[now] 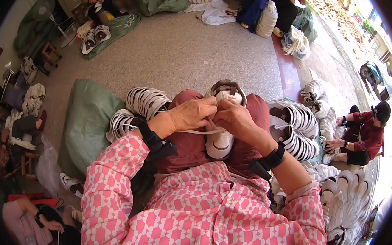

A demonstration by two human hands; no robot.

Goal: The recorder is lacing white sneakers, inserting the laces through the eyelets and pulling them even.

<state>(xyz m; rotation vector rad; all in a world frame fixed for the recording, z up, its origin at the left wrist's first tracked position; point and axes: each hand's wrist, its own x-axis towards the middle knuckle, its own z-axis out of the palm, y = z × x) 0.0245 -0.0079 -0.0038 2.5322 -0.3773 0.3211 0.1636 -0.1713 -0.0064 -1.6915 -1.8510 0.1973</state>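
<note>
A white and cream lace-up shoe [220, 144] rests between my knees, its toe toward me and its brown-lined collar pointing away. Over the shoe's tongue and eyelets, my left hand [193, 114] and my right hand [237, 119] meet with fingers pinched together. A flat white shoelace [197, 132] runs from under my left hand across to my right fingers. The fingers cover the eyelets, so how the lace passes through them is hidden. Both wrists wear black bands with small boxes.
Nested white shoes stand left [146, 102] and right [302, 118] of my legs. A green sack [88, 126] lies at the left, and more shoes [347, 196] pile at lower right. A co-worker in dark red [369, 132] sits at the right; other people sit around the room.
</note>
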